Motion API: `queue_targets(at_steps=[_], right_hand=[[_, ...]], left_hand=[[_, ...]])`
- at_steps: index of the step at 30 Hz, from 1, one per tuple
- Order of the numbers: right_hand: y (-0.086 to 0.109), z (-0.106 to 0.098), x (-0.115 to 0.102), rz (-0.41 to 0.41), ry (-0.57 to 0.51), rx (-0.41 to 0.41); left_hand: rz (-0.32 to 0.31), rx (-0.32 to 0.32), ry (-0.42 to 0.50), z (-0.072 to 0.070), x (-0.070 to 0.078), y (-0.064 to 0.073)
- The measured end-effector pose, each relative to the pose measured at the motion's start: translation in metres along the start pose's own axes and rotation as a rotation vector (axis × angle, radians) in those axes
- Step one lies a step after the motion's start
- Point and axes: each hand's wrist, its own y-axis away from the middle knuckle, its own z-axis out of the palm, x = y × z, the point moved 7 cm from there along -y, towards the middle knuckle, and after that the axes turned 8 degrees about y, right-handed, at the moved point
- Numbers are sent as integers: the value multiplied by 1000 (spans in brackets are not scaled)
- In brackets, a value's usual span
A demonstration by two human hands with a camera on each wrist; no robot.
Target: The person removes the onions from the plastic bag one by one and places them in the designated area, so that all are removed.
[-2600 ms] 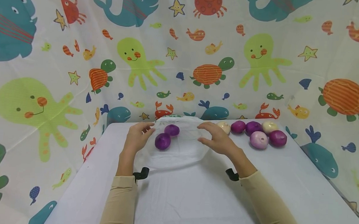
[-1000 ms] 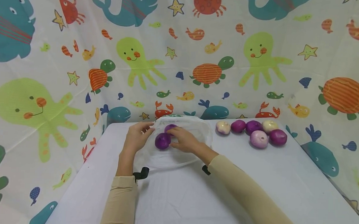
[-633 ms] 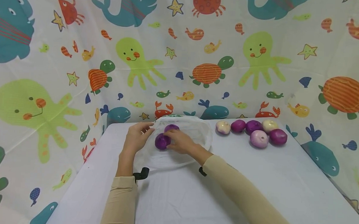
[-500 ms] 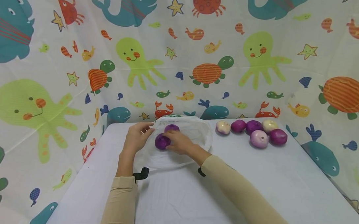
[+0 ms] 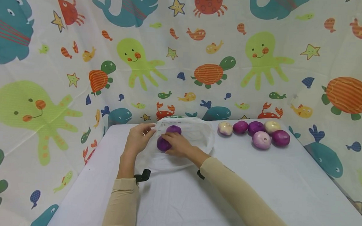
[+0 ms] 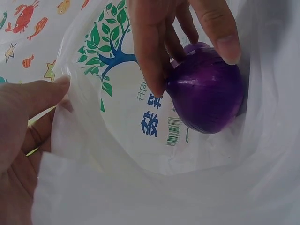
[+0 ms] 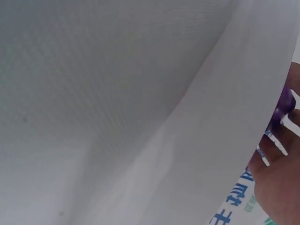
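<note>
A thin white plastic bag [image 5: 195, 126] lies on the table with its mouth facing me. Its left rim is pinched between the thumb and fingers of my left hand [image 5: 138, 138]. Inside are two purple onions, the rear onion [image 5: 174, 129] and the front onion [image 5: 162, 145]. My right hand [image 5: 181, 145] reaches into the bag and grips the front onion, covering its right side. In the left wrist view, the thumb and fingers lie on either side of that onion [image 6: 206, 96]. The right wrist view shows mostly bag, with part of the hand [image 7: 279, 173] at its edge.
On the table's [image 5: 178, 202] back right sit several more onions: a whitish onion [image 5: 225, 128], purple onions [image 5: 240, 127] and a pale pink onion [image 5: 261, 140] among them. A curtain [image 5: 182, 66] printed with sea animals hangs behind and to the left.
My right hand has gone from the bag's right rim into the bag and closed on the front onion. My left hand has stayed at the left rim.
</note>
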Motion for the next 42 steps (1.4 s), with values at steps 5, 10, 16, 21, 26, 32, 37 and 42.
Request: queue_targets(at_steps=[5, 10, 16, 21, 26, 32, 37, 42], right_hand=[[2, 2, 3, 28, 16, -17], [1, 3, 3, 26, -46, -15], [-1, 4, -1, -1, -44, -2], [0, 6, -5, -22, -1, -24], [1, 11, -5, -6, -22, -60], [3, 12, -5, 11, -47, -48], [6, 7, -5, 11, -47, -14], [9, 5, -2, 6, -52, 7]], left_hand=[[10, 2, 5, 0, 0, -1], [8, 0, 4, 0, 0, -1], [2, -1, 4, 0, 1, 0], [-8, -4, 1, -1, 2, 1], [-11, 1, -3, -2, 1, 1], [-6, 3, -4, -1, 2, 1], [-12, -1, 0, -1, 3, 1], [-18, -7, 5, -2, 3, 2]])
